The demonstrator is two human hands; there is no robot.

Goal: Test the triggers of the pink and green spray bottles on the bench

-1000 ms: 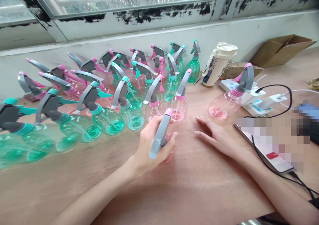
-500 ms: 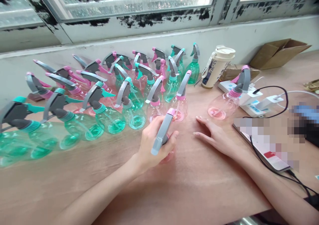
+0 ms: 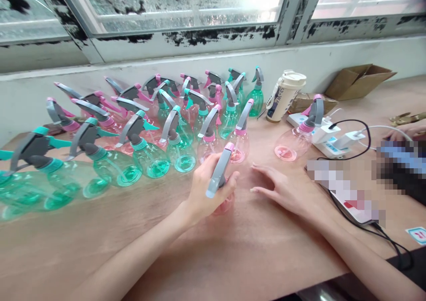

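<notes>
My left hand (image 3: 208, 188) is closed around the neck of a pink spray bottle (image 3: 223, 206) with a grey trigger head, standing near the middle of the table. Part of that bottle is hidden by the fingers. To its right, my right hand (image 3: 278, 188) rests on the tabletop with thumb and fingers apart, holding nothing. Just behind the held bottle are two more pink spray bottles, one of them (image 3: 240, 146) nearest my fingers. Rows of green spray bottles (image 3: 155, 162) and pink ones fill the left and back. Another pink spray bottle (image 3: 293, 143) stands beyond my right hand.
A cream lidded cup (image 3: 285, 96) stands near the wall beside an open cardboard box (image 3: 357, 84). White power strips (image 3: 328, 143) with plugs and cables lie at the right, near a phone (image 3: 359, 212) on a black cable. Another person's hand (image 3: 404, 131) shows at the far right.
My right hand has shifted slightly left, closer to the held bottle. The left hand keeps its grip. The whole view has tilted a little, and another person's hand now shows at far right.
</notes>
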